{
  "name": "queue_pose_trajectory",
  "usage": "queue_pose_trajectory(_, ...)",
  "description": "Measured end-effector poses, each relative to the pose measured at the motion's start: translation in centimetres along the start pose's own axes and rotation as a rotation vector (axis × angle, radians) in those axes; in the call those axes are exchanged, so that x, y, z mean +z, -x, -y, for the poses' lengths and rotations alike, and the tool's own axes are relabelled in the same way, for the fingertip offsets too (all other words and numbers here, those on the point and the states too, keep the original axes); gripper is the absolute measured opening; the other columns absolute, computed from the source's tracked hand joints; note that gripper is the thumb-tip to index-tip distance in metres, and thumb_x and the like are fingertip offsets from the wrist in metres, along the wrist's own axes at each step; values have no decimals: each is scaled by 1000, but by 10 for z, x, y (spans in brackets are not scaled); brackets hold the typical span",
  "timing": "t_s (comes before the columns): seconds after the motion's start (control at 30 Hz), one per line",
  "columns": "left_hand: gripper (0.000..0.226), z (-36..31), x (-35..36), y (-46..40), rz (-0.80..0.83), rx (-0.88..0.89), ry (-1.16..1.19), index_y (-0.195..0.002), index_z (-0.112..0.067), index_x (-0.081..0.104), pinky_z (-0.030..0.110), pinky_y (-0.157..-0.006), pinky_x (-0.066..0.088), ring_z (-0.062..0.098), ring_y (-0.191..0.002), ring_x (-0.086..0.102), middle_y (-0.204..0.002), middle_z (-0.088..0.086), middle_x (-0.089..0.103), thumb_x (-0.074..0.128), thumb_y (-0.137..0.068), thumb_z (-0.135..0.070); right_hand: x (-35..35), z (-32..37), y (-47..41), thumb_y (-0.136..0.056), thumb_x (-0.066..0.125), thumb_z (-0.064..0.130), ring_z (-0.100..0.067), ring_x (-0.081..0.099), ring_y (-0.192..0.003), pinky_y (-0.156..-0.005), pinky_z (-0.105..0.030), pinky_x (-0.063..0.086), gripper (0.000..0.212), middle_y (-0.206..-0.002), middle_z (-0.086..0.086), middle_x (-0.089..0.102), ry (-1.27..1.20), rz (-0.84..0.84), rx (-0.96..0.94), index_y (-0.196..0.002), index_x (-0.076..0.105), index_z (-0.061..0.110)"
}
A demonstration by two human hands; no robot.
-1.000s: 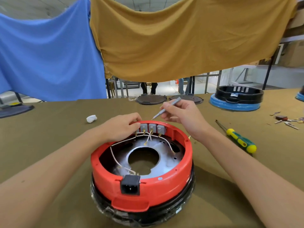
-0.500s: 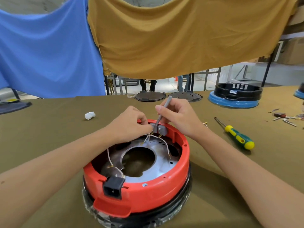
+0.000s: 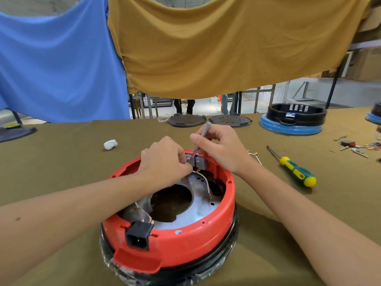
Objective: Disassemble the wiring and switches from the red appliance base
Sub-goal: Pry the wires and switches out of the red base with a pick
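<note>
The round red appliance base sits open side up in front of me, with a black power socket at its near rim. Grey switches line its far inner wall, with white wires running down onto the metal plate. My left hand pinches the wiring right at the leftmost switches and hides part of them. My right hand holds a thin grey tool almost upright, its tip down between the switches.
A green and yellow screwdriver lies right of the base. Small loose parts lie farther right. A blue and black base and two dark discs sit at the table's far edge. A white wad lies left.
My right hand has swung the grey tool from nearly level to upright and lowered its tip onto the switches. My left hand has closed in over the leftmost switches.
</note>
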State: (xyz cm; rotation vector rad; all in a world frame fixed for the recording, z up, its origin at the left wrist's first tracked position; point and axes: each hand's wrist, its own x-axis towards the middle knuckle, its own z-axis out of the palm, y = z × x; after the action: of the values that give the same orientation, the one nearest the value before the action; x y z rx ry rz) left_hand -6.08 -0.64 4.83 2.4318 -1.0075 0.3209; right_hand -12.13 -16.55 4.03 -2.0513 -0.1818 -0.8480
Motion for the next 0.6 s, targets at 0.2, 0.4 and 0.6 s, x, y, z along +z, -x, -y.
queue_pose_trajectory(0.2, 19, 7, 8, -3, -24, -27, 45, -61, -26, 62, 38, -83, 30, 12, -97, 52, -102, -13, 53, 72, -75, -33, 0, 1, 0, -92, 70, 20, -24, 69, -67, -66, -39, 55, 20, -70, -5, 71, 59, 21, -52, -80, 70, 4)
queue_pose_trajectory(0.4, 19, 11, 11, -4, -20, -38, 89, -59, -28, 60, 36, -79, 22, 12, -100, 49, -102, -15, 51, 72, -74, -32, -2, 1, -1, -90, 73, 26, -23, 64, -67, -55, -24, 46, 18, -71, -5, 71, 144, 77, -102, -79, 73, 11)
queue_pose_trajectory(0.6, 19, 10, 9, -4, -1, -45, 113, -60, -29, 61, 35, -80, 20, 10, -102, 48, -102, -16, 51, 71, -75, -31, -5, 2, -2, -89, 74, 27, -22, 64, -66, -56, -32, 47, 15, -71, -4, 71, 182, 119, -130, -81, 75, 14)
